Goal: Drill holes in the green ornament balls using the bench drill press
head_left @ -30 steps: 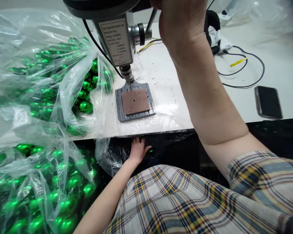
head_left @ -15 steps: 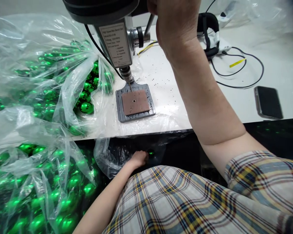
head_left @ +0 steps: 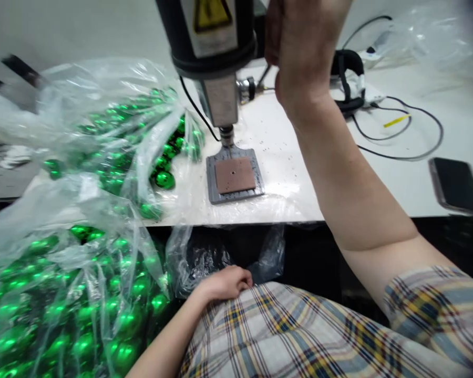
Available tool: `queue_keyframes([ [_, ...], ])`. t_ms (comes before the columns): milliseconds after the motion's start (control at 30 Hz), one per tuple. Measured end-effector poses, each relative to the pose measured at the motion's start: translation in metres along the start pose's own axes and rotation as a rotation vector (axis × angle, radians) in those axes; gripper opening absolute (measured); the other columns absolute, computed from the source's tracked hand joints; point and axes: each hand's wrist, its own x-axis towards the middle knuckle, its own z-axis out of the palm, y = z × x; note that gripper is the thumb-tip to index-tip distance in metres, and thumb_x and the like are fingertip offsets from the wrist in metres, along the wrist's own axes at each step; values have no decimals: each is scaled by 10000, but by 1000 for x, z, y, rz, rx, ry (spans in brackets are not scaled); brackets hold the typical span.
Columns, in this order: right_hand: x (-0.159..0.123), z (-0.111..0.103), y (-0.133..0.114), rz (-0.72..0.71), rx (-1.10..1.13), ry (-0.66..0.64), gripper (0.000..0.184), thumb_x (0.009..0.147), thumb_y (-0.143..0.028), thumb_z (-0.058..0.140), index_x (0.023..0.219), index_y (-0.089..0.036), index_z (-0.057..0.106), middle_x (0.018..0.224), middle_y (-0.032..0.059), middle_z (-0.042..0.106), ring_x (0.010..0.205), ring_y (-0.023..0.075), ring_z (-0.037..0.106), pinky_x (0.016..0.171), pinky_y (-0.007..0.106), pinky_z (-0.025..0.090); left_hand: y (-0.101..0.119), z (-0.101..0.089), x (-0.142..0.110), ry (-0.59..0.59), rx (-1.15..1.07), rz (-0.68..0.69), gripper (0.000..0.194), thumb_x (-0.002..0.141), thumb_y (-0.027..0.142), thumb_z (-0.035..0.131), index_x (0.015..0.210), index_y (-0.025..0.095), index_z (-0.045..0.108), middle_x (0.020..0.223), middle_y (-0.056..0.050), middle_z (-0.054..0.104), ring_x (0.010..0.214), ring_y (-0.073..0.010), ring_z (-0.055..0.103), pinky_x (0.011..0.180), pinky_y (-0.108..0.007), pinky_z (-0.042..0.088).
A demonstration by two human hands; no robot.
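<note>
My right hand (head_left: 303, 47) is closed around the feed lever (head_left: 264, 77) of a mini bench drill (head_left: 220, 100); its fingers are partly cut off by the top edge. Under the drill bit lies a brown square plate (head_left: 235, 175) with a small hole, on the grey drill base (head_left: 216, 199). My left hand (head_left: 229, 282) hangs low in front of the plaid shirt, below the table edge, fingers curled in. Whatever it may hold is hidden. Beside it hangs a clear plastic bag (head_left: 205, 257).
Clear bags of shiny green balls (head_left: 164, 179) lie on the table at left, with another large bag of green balls (head_left: 82, 315) below. A black phone (head_left: 456, 184), a headset (head_left: 349, 79) and a looped cable (head_left: 441, 131) are at right. Dark specks dot the white tabletop (head_left: 284, 142).
The view has shifted, so everything sits lower and further right. The green ball seen at my left fingertips is out of sight, and those fingers are curled. My right hand stays on the lever.
</note>
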Motion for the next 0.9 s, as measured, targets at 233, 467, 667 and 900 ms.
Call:
queue_keyframes([
  [233,-14,0,-15,-53,185,2,500,834,22,578,455,-228,369,395,-80,331,316,55,303,310,247,199,57,-80,-76,810,-204,293,212,929,357,597,999,187,705,914,-58,702,866,-176,645,815,-283,503],
  [467,-19,0,-16,-48,199,31,512,814,14,592,434,-222,343,358,-76,328,271,57,276,280,241,125,9,-202,-72,1236,416,-445,374,874,27,468,1142,162,691,1149,-144,639,1029,-275,640,886,-396,507],
  [667,-19,-1,-14,-74,220,16,481,816,-10,595,451,-199,344,360,-82,334,287,42,303,292,208,159,-28,-220,-59,1206,521,-541,395,829,43,550,1175,184,680,1232,-165,593,1143,-340,593,936,-458,503],
  [900,-21,-3,-17,-48,207,-15,484,846,-54,595,459,-181,333,396,-84,289,332,18,300,347,183,168,15,-194,-64,1384,-677,431,559,808,407,740,1312,240,564,1082,-56,687,853,-166,667,789,-308,558],
])
